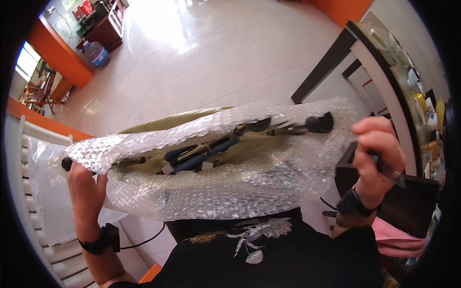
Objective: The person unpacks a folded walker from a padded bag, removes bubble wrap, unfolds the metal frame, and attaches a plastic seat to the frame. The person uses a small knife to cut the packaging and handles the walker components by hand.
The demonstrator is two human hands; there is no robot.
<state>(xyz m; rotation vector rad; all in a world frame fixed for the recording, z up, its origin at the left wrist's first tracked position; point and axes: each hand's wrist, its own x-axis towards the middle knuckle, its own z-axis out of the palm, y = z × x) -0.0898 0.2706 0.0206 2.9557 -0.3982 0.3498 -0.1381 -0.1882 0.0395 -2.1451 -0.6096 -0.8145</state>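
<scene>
A long bundle of bubble wrap (216, 194) lies across in front of my body, with a long gap along its upper side. Inside the gap are blue padded bars (192, 162), khaki fabric (259, 147) and thin rods. A black end cap (319, 123) shows near the right end. My left hand (84, 180) grips the wrap at the left end, beside another black end piece (67, 163). Raised just off the right end, my right hand (378, 154) curls around a small dark tool (374, 158), mostly hidden by the fingers and blurred.
To the right stands a dark-edged table (389, 82) bearing small items, with a dark chair (399, 205) and pink cloth (399, 237) below it. A white slatted bench (57, 252) with plastic sheeting (50, 201) is at left. A large water bottle (96, 54) stands farther off.
</scene>
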